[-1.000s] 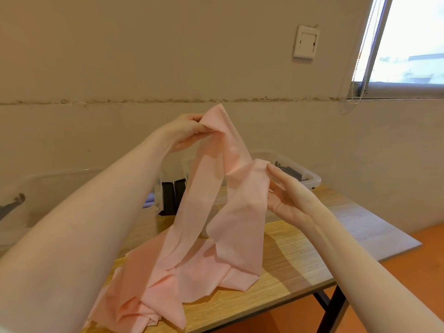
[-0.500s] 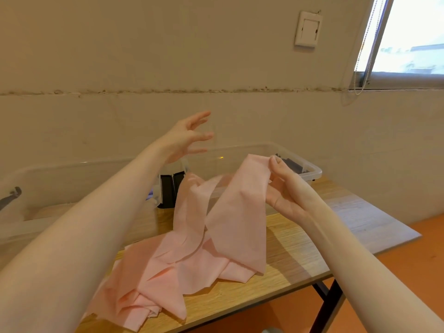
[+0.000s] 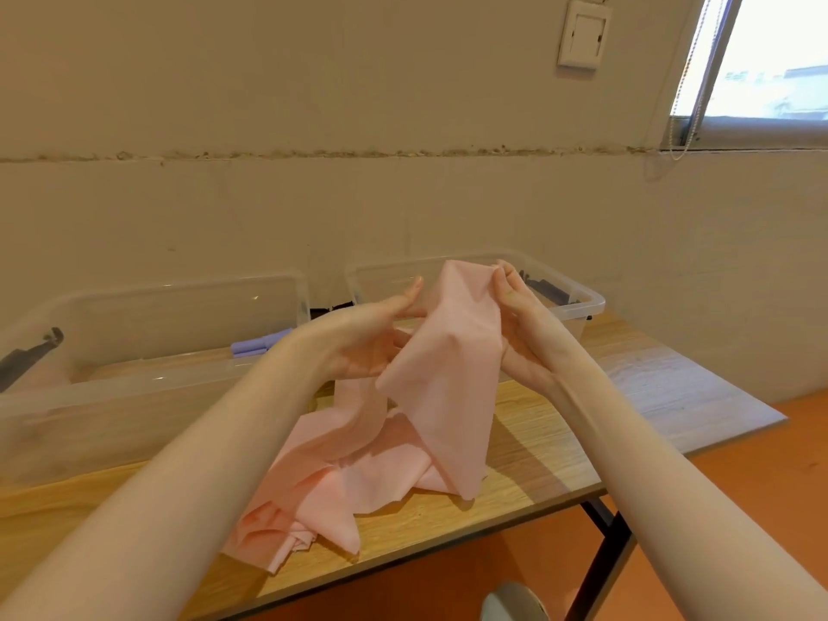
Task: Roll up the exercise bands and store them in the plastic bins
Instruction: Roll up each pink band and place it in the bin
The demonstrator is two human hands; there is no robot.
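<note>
A long pink exercise band [image 3: 443, 374] hangs from my hands, and its lower part lies crumpled on the wooden table [image 3: 537, 450]. My right hand [image 3: 519, 329] pinches the band's top end between thumb and fingers, in front of the right clear plastic bin [image 3: 587, 302]. My left hand [image 3: 367, 342] is beside the band on its left with straight fingers touching the fabric; its lower fingers are hidden behind the band. The left clear plastic bin [image 3: 157, 298] holds a rolled purple band [image 3: 257, 345].
Dark bands [image 3: 544, 289] lie in the right bin, and a dark strap [image 3: 27, 356] shows at the left bin's far left. Both bins stand against the wall. The table's front edge runs below the band, with its black leg [image 3: 605, 562] on the orange floor [image 3: 739, 486].
My left hand let go of the band's raised loop, which fell onto the table, then came back down to the band's left side. My right hand lifted its end slightly.
</note>
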